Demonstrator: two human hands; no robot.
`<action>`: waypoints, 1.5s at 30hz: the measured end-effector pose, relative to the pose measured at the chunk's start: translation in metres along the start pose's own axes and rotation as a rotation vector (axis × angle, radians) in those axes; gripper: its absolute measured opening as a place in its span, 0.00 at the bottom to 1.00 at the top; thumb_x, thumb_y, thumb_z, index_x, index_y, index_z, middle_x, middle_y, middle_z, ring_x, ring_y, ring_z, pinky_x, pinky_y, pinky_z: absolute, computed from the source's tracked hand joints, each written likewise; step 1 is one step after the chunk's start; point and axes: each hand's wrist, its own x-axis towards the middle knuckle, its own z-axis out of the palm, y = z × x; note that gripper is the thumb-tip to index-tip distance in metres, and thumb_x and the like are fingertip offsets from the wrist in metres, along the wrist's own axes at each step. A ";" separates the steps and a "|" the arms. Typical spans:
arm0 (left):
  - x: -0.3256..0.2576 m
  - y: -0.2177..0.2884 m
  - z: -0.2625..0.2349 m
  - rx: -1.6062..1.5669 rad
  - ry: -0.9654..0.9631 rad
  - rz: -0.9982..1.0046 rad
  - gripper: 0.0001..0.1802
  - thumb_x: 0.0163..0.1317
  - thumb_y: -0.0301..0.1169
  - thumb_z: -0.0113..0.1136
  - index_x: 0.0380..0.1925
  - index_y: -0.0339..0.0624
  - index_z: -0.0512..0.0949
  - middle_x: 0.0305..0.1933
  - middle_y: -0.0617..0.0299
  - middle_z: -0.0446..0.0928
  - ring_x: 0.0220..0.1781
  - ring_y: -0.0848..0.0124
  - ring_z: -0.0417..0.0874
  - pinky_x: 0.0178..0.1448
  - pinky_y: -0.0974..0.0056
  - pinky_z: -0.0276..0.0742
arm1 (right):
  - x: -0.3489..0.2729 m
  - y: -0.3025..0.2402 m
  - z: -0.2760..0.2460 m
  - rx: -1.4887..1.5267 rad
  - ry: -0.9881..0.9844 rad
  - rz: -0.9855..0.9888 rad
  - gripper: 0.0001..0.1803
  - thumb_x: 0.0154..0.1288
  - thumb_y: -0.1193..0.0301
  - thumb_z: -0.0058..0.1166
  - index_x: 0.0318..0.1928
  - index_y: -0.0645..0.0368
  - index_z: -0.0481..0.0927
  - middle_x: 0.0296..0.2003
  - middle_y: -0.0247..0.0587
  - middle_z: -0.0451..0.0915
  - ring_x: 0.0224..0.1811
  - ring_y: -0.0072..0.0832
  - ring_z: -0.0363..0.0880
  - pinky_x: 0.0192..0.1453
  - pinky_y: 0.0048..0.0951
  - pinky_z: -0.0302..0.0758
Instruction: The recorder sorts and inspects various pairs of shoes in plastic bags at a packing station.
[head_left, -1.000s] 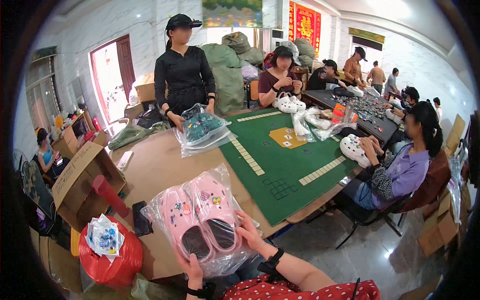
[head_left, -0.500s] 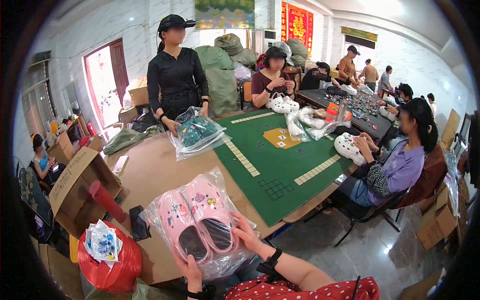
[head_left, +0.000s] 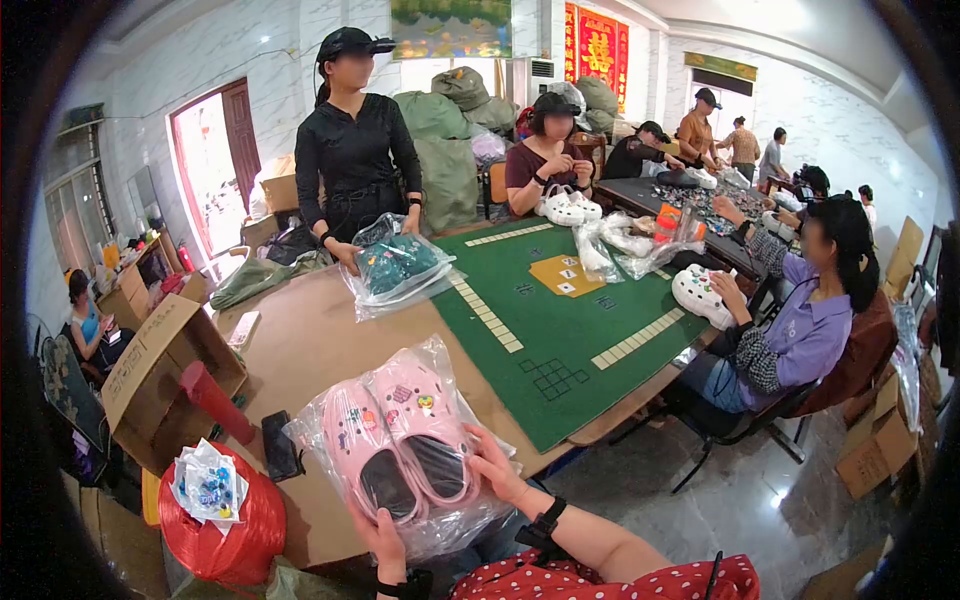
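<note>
Gripping the lower sides of a clear bag [head_left: 450, 523], the left hand [head_left: 383, 545] and the right hand [head_left: 493, 470] hold a pair of pink clogs [head_left: 398, 430] inside it, heels toward the person, above the near edge of the brown tabletop [head_left: 320, 340]; I cannot tell whether the toes rest on it. The fingers of each hand are clamped on the film and the clog sides beneath. The plastic looks slick and loose, so a slack grip could let the clogs slide within it, and with the heel end near the edge, a slip could drop them to the floor. Charms on the uppers might snag or stretch the film if squeezed. Just left, a black phone-like object [head_left: 281, 443] could be pushed by a sideways swing, and a white packet of small blue pieces [head_left: 210, 483] could tip off the red twine roll [head_left: 235, 550] if an elbow knocked it. Farther off lie a green mat [head_left: 540, 370] and a co-worker's bagged green clogs [head_left: 402, 265], well apart from these hands.
</note>
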 end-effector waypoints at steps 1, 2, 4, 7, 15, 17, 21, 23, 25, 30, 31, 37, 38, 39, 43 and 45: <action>0.000 0.000 0.000 0.017 0.003 -0.001 0.40 0.54 0.25 0.47 0.70 0.28 0.54 0.73 0.47 0.56 0.75 0.58 0.55 0.78 0.56 0.45 | 0.000 -0.002 0.001 -0.002 0.001 -0.005 0.38 0.68 0.63 0.51 0.73 0.57 0.51 0.62 0.45 0.66 0.61 0.29 0.67 0.65 0.31 0.64; 0.001 0.001 0.000 0.018 0.002 0.000 0.40 0.54 0.25 0.47 0.70 0.28 0.54 0.73 0.47 0.56 0.75 0.58 0.55 0.78 0.56 0.45 | 0.000 -0.003 0.002 -0.002 0.001 -0.005 0.38 0.68 0.63 0.51 0.73 0.57 0.51 0.62 0.45 0.66 0.61 0.29 0.67 0.65 0.31 0.64; 0.002 0.002 0.000 0.018 -0.004 0.006 0.40 0.55 0.26 0.47 0.70 0.29 0.54 0.73 0.47 0.56 0.75 0.58 0.55 0.78 0.56 0.45 | -0.001 -0.004 0.003 -0.007 0.012 -0.008 0.38 0.68 0.64 0.52 0.73 0.58 0.51 0.63 0.46 0.65 0.62 0.30 0.66 0.67 0.32 0.62; 0.001 0.000 0.002 0.008 0.024 -0.006 0.40 0.55 0.27 0.48 0.70 0.29 0.53 0.73 0.48 0.56 0.75 0.58 0.56 0.78 0.56 0.45 | 0.000 0.001 -0.002 0.016 -0.010 0.017 0.38 0.68 0.64 0.52 0.73 0.58 0.51 0.64 0.46 0.64 0.64 0.31 0.65 0.68 0.32 0.61; -0.001 -0.007 -0.002 -0.017 0.014 -0.012 0.41 0.54 0.27 0.49 0.71 0.30 0.53 0.73 0.48 0.56 0.74 0.58 0.56 0.77 0.56 0.47 | -0.002 -0.004 0.004 0.018 0.004 0.037 0.38 0.68 0.64 0.51 0.73 0.59 0.51 0.64 0.46 0.65 0.65 0.31 0.65 0.69 0.33 0.61; -0.001 -0.002 0.000 -0.041 0.010 -0.023 0.41 0.54 0.27 0.49 0.71 0.30 0.53 0.72 0.48 0.57 0.74 0.58 0.57 0.77 0.56 0.47 | -0.002 -0.004 0.002 -0.001 0.005 0.026 0.37 0.68 0.64 0.51 0.73 0.59 0.51 0.63 0.46 0.65 0.65 0.32 0.65 0.69 0.33 0.61; -0.001 -0.002 0.000 -0.036 0.003 -0.023 0.41 0.53 0.27 0.49 0.71 0.30 0.53 0.72 0.48 0.57 0.74 0.58 0.58 0.77 0.56 0.48 | -0.002 -0.003 0.002 0.025 0.000 0.043 0.37 0.68 0.66 0.50 0.73 0.59 0.51 0.63 0.46 0.66 0.64 0.32 0.65 0.69 0.33 0.61; 0.000 -0.007 -0.001 -0.027 0.008 -0.008 0.41 0.53 0.27 0.49 0.71 0.30 0.54 0.72 0.47 0.58 0.74 0.58 0.58 0.77 0.56 0.48 | 0.000 -0.005 0.003 0.021 -0.002 0.041 0.37 0.68 0.66 0.50 0.73 0.59 0.51 0.63 0.46 0.66 0.64 0.32 0.66 0.68 0.32 0.61; -0.001 -0.010 -0.002 -0.004 0.022 -0.028 0.41 0.53 0.26 0.48 0.70 0.29 0.54 0.71 0.47 0.59 0.73 0.58 0.58 0.77 0.56 0.48 | 0.001 -0.005 0.004 0.036 -0.011 0.005 0.37 0.68 0.66 0.50 0.73 0.59 0.51 0.63 0.46 0.66 0.63 0.32 0.67 0.68 0.32 0.62; 0.001 -0.010 -0.002 -0.008 0.029 -0.005 0.41 0.52 0.25 0.48 0.70 0.29 0.55 0.71 0.48 0.59 0.74 0.58 0.58 0.77 0.56 0.48 | 0.000 -0.009 0.006 0.022 0.003 0.035 0.37 0.68 0.66 0.50 0.73 0.59 0.51 0.62 0.46 0.67 0.62 0.31 0.67 0.67 0.32 0.63; 0.000 -0.009 -0.002 -0.018 0.023 0.013 0.41 0.52 0.25 0.48 0.70 0.29 0.55 0.72 0.48 0.59 0.74 0.57 0.58 0.77 0.56 0.48 | -0.001 -0.010 0.006 0.021 0.009 0.036 0.37 0.68 0.67 0.50 0.73 0.59 0.51 0.62 0.46 0.67 0.61 0.31 0.68 0.66 0.32 0.63; -0.002 -0.012 -0.003 -0.054 0.021 -0.037 0.41 0.53 0.26 0.49 0.70 0.29 0.54 0.72 0.48 0.58 0.74 0.58 0.57 0.77 0.56 0.48 | -0.001 -0.010 0.006 0.039 0.007 0.048 0.37 0.68 0.66 0.51 0.73 0.58 0.51 0.60 0.46 0.69 0.60 0.31 0.69 0.64 0.31 0.65; -0.003 -0.012 -0.003 -0.052 0.024 -0.038 0.41 0.53 0.26 0.49 0.70 0.29 0.54 0.72 0.48 0.58 0.74 0.58 0.57 0.77 0.56 0.48 | -0.001 -0.010 0.007 0.040 0.004 0.051 0.37 0.68 0.66 0.51 0.73 0.58 0.51 0.60 0.46 0.69 0.60 0.31 0.69 0.64 0.31 0.65; -0.002 -0.011 -0.003 -0.037 0.022 -0.042 0.41 0.53 0.26 0.49 0.70 0.29 0.54 0.72 0.48 0.58 0.74 0.58 0.58 0.77 0.56 0.48 | -0.001 -0.011 0.007 0.044 0.004 0.049 0.37 0.69 0.66 0.51 0.73 0.58 0.51 0.60 0.46 0.69 0.59 0.30 0.69 0.64 0.31 0.65; -0.001 -0.001 0.000 -0.005 0.005 -0.008 0.42 0.52 0.24 0.49 0.70 0.28 0.53 0.71 0.47 0.58 0.73 0.58 0.58 0.77 0.56 0.48 | 0.000 -0.008 0.006 0.059 0.002 0.026 0.37 0.69 0.65 0.51 0.73 0.58 0.50 0.61 0.46 0.68 0.60 0.30 0.69 0.65 0.31 0.65; -0.001 -0.007 -0.002 -0.023 0.012 -0.013 0.41 0.52 0.24 0.49 0.70 0.28 0.53 0.71 0.47 0.58 0.73 0.58 0.58 0.77 0.56 0.48 | -0.001 -0.011 0.009 0.056 0.010 0.030 0.37 0.68 0.67 0.50 0.73 0.58 0.50 0.62 0.46 0.67 0.61 0.30 0.68 0.66 0.31 0.64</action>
